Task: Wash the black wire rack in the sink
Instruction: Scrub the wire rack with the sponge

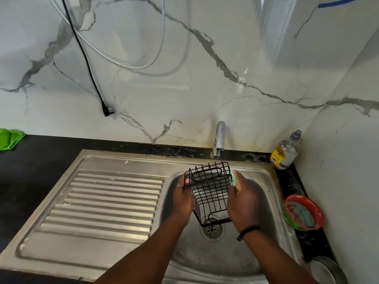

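Note:
A black wire rack point(211, 193) hangs tilted over the steel sink bowl point(264, 187), above the drain point(211, 229). My left hand point(183, 199) grips the rack's left side, with fingertips curled over its top edge. My right hand point(243, 199) holds a green sponge point(234, 179) against the rack's right side. The tap point(219, 140) stands behind the rack, and no water is seen running from it.
A ribbed draining board point(106, 201) lies left of the bowl. A dish-soap bottle point(286, 150) stands in the back right corner. A red and green bowl point(303, 212) and a steel plate point(326, 269) sit on the right counter. A green cloth point(10, 138) lies far left.

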